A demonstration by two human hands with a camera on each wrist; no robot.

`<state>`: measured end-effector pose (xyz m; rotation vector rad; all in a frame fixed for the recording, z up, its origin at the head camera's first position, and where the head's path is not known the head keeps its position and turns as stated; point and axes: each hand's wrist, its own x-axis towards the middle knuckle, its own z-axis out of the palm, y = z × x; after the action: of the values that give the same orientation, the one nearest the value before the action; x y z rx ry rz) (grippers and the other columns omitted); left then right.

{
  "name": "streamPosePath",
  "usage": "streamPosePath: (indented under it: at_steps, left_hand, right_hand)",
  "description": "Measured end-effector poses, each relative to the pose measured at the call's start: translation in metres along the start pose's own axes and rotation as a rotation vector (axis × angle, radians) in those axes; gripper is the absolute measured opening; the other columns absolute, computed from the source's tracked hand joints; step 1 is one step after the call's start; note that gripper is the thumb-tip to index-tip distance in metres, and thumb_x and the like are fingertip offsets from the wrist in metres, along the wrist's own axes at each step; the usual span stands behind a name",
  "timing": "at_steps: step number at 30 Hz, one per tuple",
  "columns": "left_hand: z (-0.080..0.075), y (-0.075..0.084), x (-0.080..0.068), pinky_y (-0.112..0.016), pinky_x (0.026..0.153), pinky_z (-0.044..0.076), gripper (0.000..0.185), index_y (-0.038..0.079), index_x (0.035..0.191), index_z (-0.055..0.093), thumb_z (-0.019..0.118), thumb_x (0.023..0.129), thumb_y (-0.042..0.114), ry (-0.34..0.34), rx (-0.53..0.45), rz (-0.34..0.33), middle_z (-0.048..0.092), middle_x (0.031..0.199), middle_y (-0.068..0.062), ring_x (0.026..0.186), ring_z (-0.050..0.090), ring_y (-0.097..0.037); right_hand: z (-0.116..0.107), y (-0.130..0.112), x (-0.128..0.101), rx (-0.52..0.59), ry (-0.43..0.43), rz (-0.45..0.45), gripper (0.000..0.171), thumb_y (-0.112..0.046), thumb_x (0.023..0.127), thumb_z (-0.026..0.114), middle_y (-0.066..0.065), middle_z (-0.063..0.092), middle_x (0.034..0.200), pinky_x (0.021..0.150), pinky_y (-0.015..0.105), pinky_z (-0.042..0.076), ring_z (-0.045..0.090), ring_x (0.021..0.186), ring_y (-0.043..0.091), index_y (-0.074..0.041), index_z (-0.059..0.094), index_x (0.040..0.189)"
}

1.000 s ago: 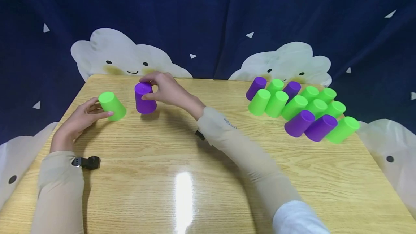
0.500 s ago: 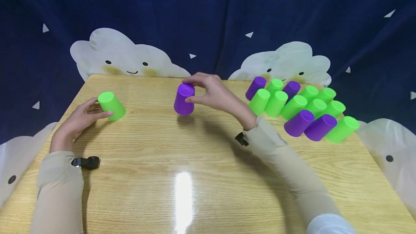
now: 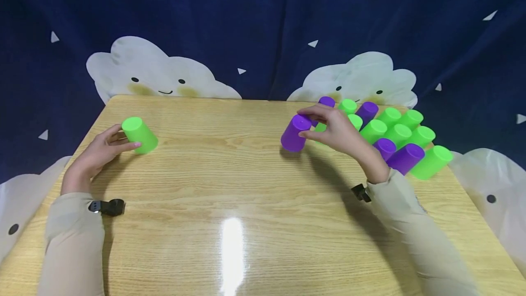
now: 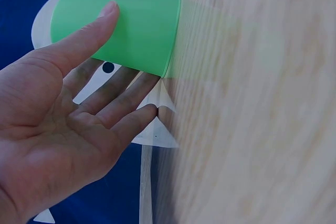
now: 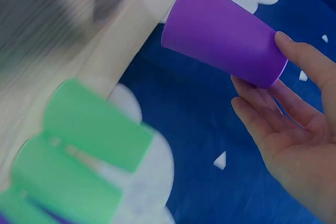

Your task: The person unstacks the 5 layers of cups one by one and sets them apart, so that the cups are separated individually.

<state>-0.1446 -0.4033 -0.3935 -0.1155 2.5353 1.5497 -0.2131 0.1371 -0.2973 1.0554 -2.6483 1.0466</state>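
Note:
On the left of the table, an upside-down green cup [image 3: 141, 138] stands between the thumb and fingers of my left hand [image 3: 98, 150]. The left wrist view has the thumb [image 4: 107, 17] lying along the cup's side, while the other fingers reach behind it, partly hidden. My right hand [image 3: 341, 134] pinches an upside-down purple cup [image 3: 293, 136] near its closed end. That cup is tilted, with a shadow on the table just below it. In the right wrist view its open rim points away from the hand.
A cluster of several upside-down cups stands at the table's right, green ones [image 3: 431, 163] mixed with purple ones [image 3: 406, 156]. My right hand and forearm partly cover it. Behind the wooden table [image 3: 185, 186] hangs a dark blue curtain [image 3: 263, 22] with clouds.
My right hand has carried the purple cup rightward, from beside the green cup to the near side of the cluster. The left hand and its green cup have stayed in place.

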Motion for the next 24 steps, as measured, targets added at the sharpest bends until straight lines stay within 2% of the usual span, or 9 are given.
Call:
streamPosePath:
  at_steps: [3,9,15,24]
  left_hand:
    - [0.000,0.000,-0.001,-0.064,0.111,0.019,0.081,0.013,0.159,0.012,0.063,0.098,0.028,0.000,0.002,0.003,0.023,0.153,-0.032,0.137,0.024,-0.051]
    - [0.000,0.000,-0.001,-0.064,0.111,0.019,0.080,0.014,0.159,0.013,0.063,0.098,0.028,0.005,0.006,0.007,0.024,0.152,-0.032,0.137,0.025,-0.051]
    - [0.001,0.001,0.000,-0.064,0.110,0.021,0.080,0.014,0.159,0.014,0.064,0.098,0.028,0.005,0.012,0.018,0.024,0.152,-0.032,0.136,0.026,-0.051]
    - [0.000,0.001,-0.001,-0.065,0.110,0.020,0.080,0.014,0.159,0.015,0.064,0.097,0.028,0.007,0.013,0.013,0.024,0.153,-0.032,0.137,0.025,-0.052]
  right_hand:
    - [-0.009,0.011,-0.013,-0.003,0.015,0.029,0.044,-0.002,0.078,0.083,0.017,0.067,0.114,0.094,0.038,0.050,0.064,0.107,0.032,0.005,0.066,0.118]
    - [-0.026,0.029,-0.035,-0.082,0.024,0.078,0.043,-0.003,0.079,0.082,0.021,0.067,0.113,0.092,0.044,0.051,0.064,0.106,0.037,0.007,0.066,0.117]
    - [-0.044,0.044,-0.055,-0.179,-0.004,0.140,0.044,-0.004,0.079,0.082,0.023,0.065,0.112,0.090,0.052,0.051,0.063,0.103,0.040,0.008,0.064,0.118]
    - [-0.060,0.061,-0.072,-0.264,-0.050,0.161,0.045,-0.006,0.077,0.084,0.026,0.066,0.107,0.084,0.055,0.052,0.065,0.097,0.044,0.011,0.064,0.114]
